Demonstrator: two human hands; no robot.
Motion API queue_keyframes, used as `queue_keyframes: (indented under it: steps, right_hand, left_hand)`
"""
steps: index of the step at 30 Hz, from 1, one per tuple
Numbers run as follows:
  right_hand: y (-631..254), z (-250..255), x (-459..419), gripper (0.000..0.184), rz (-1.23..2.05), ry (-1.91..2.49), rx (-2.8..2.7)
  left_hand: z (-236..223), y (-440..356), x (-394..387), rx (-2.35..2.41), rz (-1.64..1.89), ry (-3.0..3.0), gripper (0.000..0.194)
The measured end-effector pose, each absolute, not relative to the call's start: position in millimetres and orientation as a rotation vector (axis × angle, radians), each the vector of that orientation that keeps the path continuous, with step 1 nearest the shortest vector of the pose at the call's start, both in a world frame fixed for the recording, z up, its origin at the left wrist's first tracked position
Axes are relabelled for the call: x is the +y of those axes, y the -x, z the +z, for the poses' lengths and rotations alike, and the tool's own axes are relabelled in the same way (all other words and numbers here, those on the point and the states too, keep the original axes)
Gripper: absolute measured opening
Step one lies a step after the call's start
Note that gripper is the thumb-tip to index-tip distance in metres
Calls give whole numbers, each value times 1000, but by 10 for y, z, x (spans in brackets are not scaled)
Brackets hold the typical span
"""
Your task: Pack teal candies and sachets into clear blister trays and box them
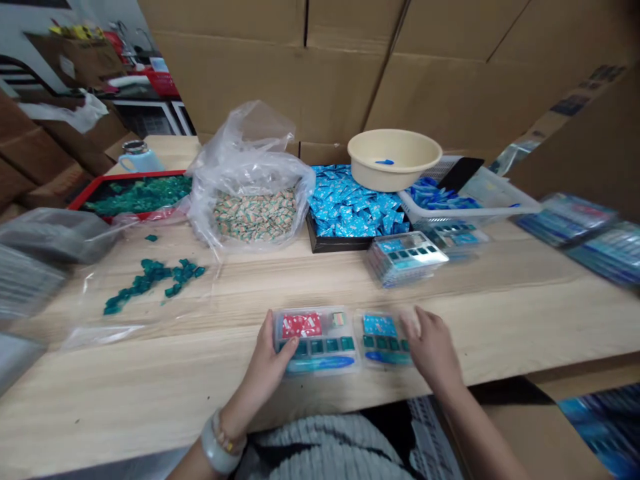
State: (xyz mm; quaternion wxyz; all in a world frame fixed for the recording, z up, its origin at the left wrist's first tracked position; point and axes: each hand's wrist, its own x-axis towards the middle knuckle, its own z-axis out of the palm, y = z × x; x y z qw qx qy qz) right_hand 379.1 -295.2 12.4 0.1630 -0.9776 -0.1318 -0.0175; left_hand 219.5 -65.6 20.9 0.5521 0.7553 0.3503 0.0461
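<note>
My left hand [273, 357] grips the left end of a clear plastic case [357, 363], thumb on top. In this case lie a red dotted packet [301, 325], a small striped square piece [339, 319], a row of dark green squares [333, 345] and a blue pen-like stick [320, 363]. Right beside it is a second clear case [361, 333] with a blue packet [379, 325], green squares and a blue stick. At that case's right edge is my right hand [433, 347]; its fingertips are blurred, and whether they hold anything is unclear.
Loose green pieces [143, 283] lie on plastic at the left. Behind stand a red tray [105, 180] of green pieces, a bag [200, 193] of striped pieces, a black box [340, 245] of blue packets, a cream basin [395, 173], a white basket [500, 203] and stacked filled cases [405, 270].
</note>
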Motion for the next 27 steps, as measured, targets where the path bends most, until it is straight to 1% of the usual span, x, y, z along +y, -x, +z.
queue_keyframes:
  steps: [3, 4, 6, 8, 11, 17, 22, 24, 27]
  right_hand:
    - [-3793, 0, -3305, 55, 120, 2980, -195]
    - [-3759, -46, -3347, 55, 175, 2984, -178]
    - [-3688, -125, -3345, 54, 186, 2934, -180]
    - [-3659, -184, -3306, 50, 140, 2820, -183]
    - [-3699, -239, -3326, 44, 148, 2536, -133]
    - [-3773, -138, -3475, 36, 353, 1897, 107]
    - [-3797, 28, -3427, 26, 370, 1793, 221]
    - [-3815, 49, -3386, 26, 399, 1711, 256]
    - [-3850, 93, -3370, 30, 578, 1491, 256]
  left_hand:
    - [222, -2246, -654, 830, 94, -1782, 79]
    - [208, -2269, -666, 824, 100, -1789, 78]
    - [164, -2319, -702, 803, 123, -1814, 77]
    - [117, -2362, -736, 783, 146, -1829, 75]
    - [87, -2392, -753, 776, 134, -1811, 74]
    - [160, -2370, -745, 792, 78, -1766, 75]
    - [176, -2370, -742, 797, 64, -1747, 75]
    - [180, -2369, -738, 803, 73, -1743, 74]
    - [199, -2353, -734, 803, 85, -1733, 72]
